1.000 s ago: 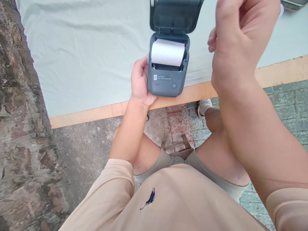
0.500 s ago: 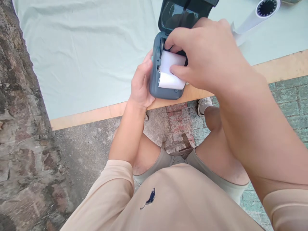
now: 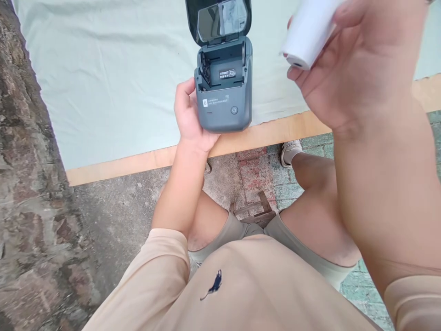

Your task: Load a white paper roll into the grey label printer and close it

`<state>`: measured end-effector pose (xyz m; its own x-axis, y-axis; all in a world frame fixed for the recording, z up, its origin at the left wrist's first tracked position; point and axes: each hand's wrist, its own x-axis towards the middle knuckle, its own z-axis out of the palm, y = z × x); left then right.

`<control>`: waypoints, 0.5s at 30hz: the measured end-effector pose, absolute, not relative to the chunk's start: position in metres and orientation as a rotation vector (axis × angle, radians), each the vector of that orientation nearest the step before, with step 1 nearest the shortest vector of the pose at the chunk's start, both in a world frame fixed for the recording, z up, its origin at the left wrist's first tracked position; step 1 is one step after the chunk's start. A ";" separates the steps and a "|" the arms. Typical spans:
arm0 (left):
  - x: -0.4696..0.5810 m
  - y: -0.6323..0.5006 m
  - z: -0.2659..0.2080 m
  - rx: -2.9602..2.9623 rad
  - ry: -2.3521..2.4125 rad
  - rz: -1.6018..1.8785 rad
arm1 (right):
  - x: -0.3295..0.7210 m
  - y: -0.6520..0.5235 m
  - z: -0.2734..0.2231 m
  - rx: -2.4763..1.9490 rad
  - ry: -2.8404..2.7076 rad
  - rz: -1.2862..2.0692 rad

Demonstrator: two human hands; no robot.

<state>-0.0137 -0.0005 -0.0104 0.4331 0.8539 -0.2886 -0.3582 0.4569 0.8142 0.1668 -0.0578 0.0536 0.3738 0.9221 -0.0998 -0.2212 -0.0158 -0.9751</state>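
In my left hand [image 3: 189, 112] is a dark grey portable label printer [image 3: 222, 108], gripped from its left side and underneath. Its lid [image 3: 220, 20] stands raised, and the paper compartment [image 3: 225, 66] has no roll in it, showing a small printed label on its floor. A power button is visible on the front face. To the right, my right hand [image 3: 361, 69] is closed around a white paper roll [image 3: 312, 34], raised over the table and apart from the printer. The roll's lower end shows a small dark core; its upper end is out of frame.
A pale cloth [image 3: 120, 82] covers the table, leaving a bare wooden edge [image 3: 144, 161] along the front. A rough stone wall [image 3: 31, 193] rises on the left. Below the table are my legs and a small wooden stool [image 3: 255, 211].
My right hand has lifted the paper roll out of the printer and moved it to the right. The printer has shifted slightly left and turned more squarely toward me.
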 end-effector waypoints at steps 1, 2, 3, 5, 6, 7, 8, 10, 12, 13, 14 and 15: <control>-0.014 0.000 -0.010 0.742 0.773 0.848 | 0.168 -0.059 0.047 -1.273 -0.802 1.036; -0.014 0.000 -0.009 0.747 0.763 0.846 | 0.170 -0.061 0.041 -1.321 -0.924 0.962; -0.013 0.000 -0.009 0.755 0.750 0.839 | 0.172 -0.063 0.034 -1.399 -1.077 0.846; -0.013 0.000 -0.008 0.775 0.726 0.821 | 0.174 -0.067 0.023 -1.612 -1.376 0.596; -0.012 0.000 -0.008 0.780 0.716 0.816 | 0.175 -0.068 0.019 -1.709 -1.490 0.512; -0.012 0.000 -0.008 0.782 0.709 0.817 | 0.175 -0.069 0.015 -1.778 -1.568 0.464; -0.012 0.000 -0.007 0.782 0.706 0.817 | 0.174 -0.070 0.013 -1.821 -1.614 0.447; -0.011 0.000 -0.007 0.774 0.713 0.820 | 0.172 -0.074 0.013 -1.872 -1.632 0.459; -0.011 -0.001 -0.006 0.756 0.729 0.819 | 0.172 -0.082 0.019 -1.882 -1.592 0.479; -0.011 -0.001 -0.006 0.745 0.738 0.817 | 0.176 -0.088 0.024 -1.865 -1.552 0.465; -0.011 -0.001 -0.006 0.731 0.745 0.815 | 0.182 -0.095 0.030 -1.829 -1.514 0.452; -0.011 -0.001 -0.006 0.719 0.753 0.814 | 0.192 -0.102 0.035 -1.770 -1.488 0.458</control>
<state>-0.0112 -0.0007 -0.0058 0.4695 0.8305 -0.2997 -0.3636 0.4912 0.7916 0.1924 -0.1015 0.0347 0.2548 0.9467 0.1968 0.6721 -0.0271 -0.7400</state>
